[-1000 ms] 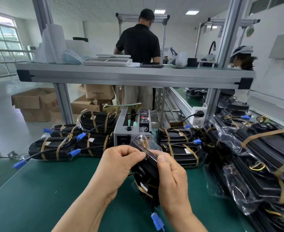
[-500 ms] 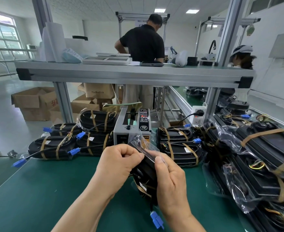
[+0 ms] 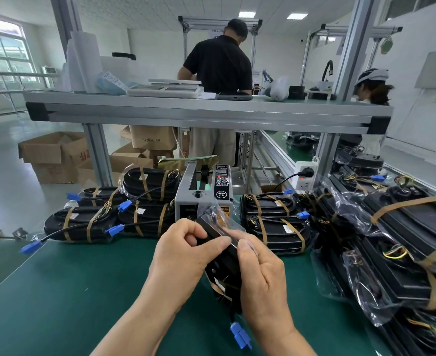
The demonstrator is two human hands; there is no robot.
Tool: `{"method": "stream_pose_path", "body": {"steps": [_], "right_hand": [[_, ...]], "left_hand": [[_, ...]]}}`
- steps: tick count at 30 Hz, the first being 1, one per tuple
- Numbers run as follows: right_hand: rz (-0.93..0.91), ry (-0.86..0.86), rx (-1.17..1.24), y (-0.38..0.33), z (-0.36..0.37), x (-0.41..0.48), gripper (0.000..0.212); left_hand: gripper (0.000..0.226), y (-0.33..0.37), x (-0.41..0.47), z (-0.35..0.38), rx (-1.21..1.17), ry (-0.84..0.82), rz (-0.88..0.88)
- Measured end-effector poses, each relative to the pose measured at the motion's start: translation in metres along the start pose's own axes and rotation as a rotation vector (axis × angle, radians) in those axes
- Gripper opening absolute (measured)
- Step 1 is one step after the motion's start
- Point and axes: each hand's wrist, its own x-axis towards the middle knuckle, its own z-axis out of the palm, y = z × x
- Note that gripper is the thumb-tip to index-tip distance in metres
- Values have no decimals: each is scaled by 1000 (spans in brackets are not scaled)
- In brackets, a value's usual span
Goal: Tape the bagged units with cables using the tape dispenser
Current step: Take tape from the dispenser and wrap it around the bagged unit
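A black bagged unit (image 3: 224,263) stands on end between my hands above the green mat. My left hand (image 3: 183,255) grips its left side near the top, thumb across the front. My right hand (image 3: 260,276) holds its right side, with the thumb pressing the clear bag against the upper edge. Its cable hangs down and ends in a blue connector (image 3: 240,335). The grey tape dispenser (image 3: 202,196) stands just behind the unit, with a brown tape roll on top.
Taped units with blue connectors lie in a pile at the left (image 3: 114,214) and another behind the dispenser to the right (image 3: 276,219). Bagged units (image 3: 404,253) fill the right side. An aluminium shelf (image 3: 206,111) spans overhead. One person stands behind it and another is at far right.
Both hands lowered the top of the unit slightly, and my right thumb slid up to its upper edge. The clear bag top now lies flatter against the unit.
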Motion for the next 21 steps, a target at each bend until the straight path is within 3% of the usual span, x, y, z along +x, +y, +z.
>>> {"method": "stream_pose_path", "body": {"steps": [3,9,16,21], "right_hand": [[26,-14,0,4,1,-1,36],[46,-5,58,1,1,0,34],[23,-21,98,-2,-3,0,34],[48,17,137,2,-8,3,35]], "left_hand": [[30,-5,7,-1,-128,12,-35],[20,-15,13,0,-167,-18,11],[41,-4,29,-18,146,-179,190],[34,-7,45,-27,258,-46,237]]}}
